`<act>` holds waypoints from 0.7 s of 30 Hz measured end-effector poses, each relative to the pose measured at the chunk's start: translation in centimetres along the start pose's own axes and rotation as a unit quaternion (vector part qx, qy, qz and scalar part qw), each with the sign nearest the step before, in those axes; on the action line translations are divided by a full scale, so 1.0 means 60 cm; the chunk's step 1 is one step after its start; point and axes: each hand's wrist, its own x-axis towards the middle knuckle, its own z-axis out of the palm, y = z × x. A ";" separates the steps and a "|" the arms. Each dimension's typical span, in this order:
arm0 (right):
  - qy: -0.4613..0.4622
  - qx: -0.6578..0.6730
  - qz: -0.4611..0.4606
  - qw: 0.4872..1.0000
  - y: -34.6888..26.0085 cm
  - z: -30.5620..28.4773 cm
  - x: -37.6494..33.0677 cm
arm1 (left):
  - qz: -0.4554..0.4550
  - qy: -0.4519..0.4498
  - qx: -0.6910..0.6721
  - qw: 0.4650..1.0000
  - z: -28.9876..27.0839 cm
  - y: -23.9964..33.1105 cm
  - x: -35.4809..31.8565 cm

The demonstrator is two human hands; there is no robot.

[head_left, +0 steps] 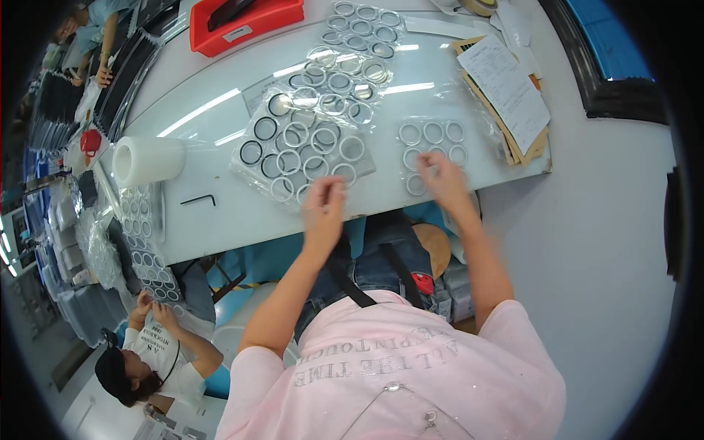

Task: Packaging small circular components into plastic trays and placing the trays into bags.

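Note:
My left hand (pixel 325 213) is at the near edge of a stack of clear plastic sheets (pixel 297 139) holding dark and white rings. Its fingers are curled together in a pinch; whatever they hold, if anything, is too small to make out. Over a smaller clear sheet of white rings (pixel 433 133), to the right of the stack, hovers my right hand (pixel 444 180). Its fingers are bent and somewhat apart, slightly blurred, with nothing visible between them. Farther back, more clear sheets of rings (pixel 361 29) overlap the stack.
A red bin (pixel 246 33) stands at the far left, and papers (pixel 506 92) lie at the right edge. Left on the white table (pixel 220 238) are a clear film roll (pixel 150 160) and a hex key (pixel 199 199). A co-worker (pixel 158 352) handles a ring sheet at lower left.

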 end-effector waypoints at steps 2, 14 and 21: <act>-0.088 0.077 -0.063 0.991 0.001 0.074 -0.014 | 0.046 0.109 -0.065 0.991 -0.038 -0.008 0.011; -0.172 0.448 0.130 0.868 -0.116 0.090 -0.022 | 0.110 0.181 0.049 0.976 -0.172 0.010 0.104; -0.227 0.471 0.108 0.845 -0.155 0.078 -0.075 | -0.197 -0.057 -0.106 0.973 -0.174 0.075 0.154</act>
